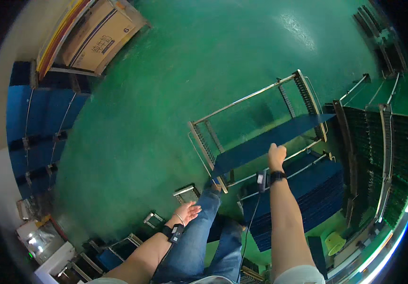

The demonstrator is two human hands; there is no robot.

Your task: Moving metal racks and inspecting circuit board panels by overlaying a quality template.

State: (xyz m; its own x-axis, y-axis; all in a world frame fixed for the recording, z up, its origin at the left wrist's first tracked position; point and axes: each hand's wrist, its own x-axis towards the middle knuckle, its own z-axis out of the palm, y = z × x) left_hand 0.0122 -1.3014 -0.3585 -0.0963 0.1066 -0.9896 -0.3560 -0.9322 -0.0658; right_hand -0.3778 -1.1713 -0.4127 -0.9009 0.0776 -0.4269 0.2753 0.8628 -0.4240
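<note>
While the left hand point(187, 213) spreads loosely, the right hand point(277, 156) grips a blue panel point(253, 148)

You are extending two hands: one left hand point(187, 212) and one right hand point(277, 157). You are wearing two wrist modules point(176, 233) and one bracelet point(180, 218). Ahead, one dark blue board point(279, 133) is crossing one slotted metal rack point(311, 100). One cardboard box point(102, 40) is sitting far left; one yellow bucket point(335, 243) is sitting near right. Boards in the near-right stack point(294, 203) are lying too close for you to count.

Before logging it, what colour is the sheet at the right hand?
The sheet is dark blue; head view.
</note>
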